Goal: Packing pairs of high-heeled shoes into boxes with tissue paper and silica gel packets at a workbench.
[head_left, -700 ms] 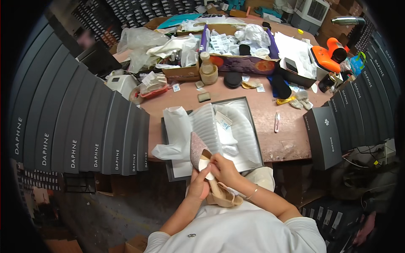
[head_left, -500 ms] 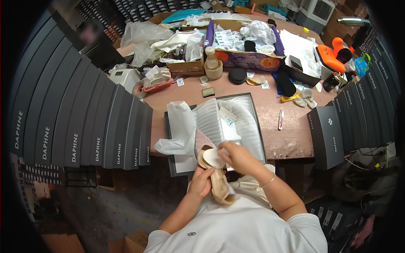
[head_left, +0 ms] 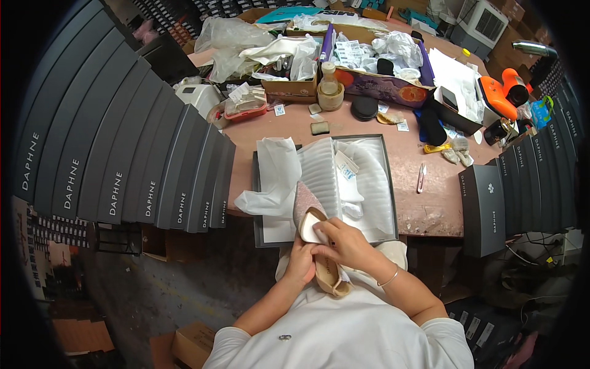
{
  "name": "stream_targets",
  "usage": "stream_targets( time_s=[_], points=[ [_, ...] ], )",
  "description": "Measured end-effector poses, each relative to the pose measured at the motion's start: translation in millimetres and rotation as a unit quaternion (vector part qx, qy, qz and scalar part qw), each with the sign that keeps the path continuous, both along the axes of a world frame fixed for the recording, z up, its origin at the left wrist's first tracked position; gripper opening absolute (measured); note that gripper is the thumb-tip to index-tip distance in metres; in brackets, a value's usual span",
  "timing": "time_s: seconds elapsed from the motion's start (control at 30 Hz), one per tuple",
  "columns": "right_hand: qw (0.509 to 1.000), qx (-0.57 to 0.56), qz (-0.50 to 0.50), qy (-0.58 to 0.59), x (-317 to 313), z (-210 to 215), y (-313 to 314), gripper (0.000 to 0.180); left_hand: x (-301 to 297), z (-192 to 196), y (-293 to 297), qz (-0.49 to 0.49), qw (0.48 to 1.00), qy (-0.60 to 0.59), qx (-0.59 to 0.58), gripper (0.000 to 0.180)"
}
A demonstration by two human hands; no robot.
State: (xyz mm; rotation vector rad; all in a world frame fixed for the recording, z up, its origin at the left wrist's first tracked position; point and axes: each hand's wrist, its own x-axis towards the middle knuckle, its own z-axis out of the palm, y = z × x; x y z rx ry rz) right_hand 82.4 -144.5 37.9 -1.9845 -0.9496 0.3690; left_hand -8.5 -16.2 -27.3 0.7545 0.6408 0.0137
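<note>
1. A pointed beige shoe with a glittery pink toe (head_left: 313, 237) is being held at the near edge of the table, toe over the open grey shoe box (head_left: 386, 184) and heel toward the person's lap.
2. It is being gripped from below by the left hand (head_left: 299, 265), fingers closed around its side.
3. The right hand (head_left: 345, 245) is being pressed into the shoe's opening, fingers bunched together.
4. White foam sheet (head_left: 319, 172) and white tissue paper (head_left: 276, 178) are lying ready in the box; the shoe is not yet being laid in, so packing seems early.
5. Compared with the earlier frames, the right hand is now being kept lower, on the shoe rather than lifted toward the box.
</note>
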Motion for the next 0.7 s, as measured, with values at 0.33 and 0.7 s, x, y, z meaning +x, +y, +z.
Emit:
stream_targets(
  time_s=[0.33,0.7],
  points=[
    [0.928,0.122,-0.137,0.325,-11,-18,2,0.027,4,21,8,-0.004,0.99,-0.061,-0.13,0.043],
    [0.975,-0.04,-0.062,-0.21,-1,-29,10,0.017,8,16,14,-0.066,0.989,-0.039,-0.122,0.041]
  ],
)
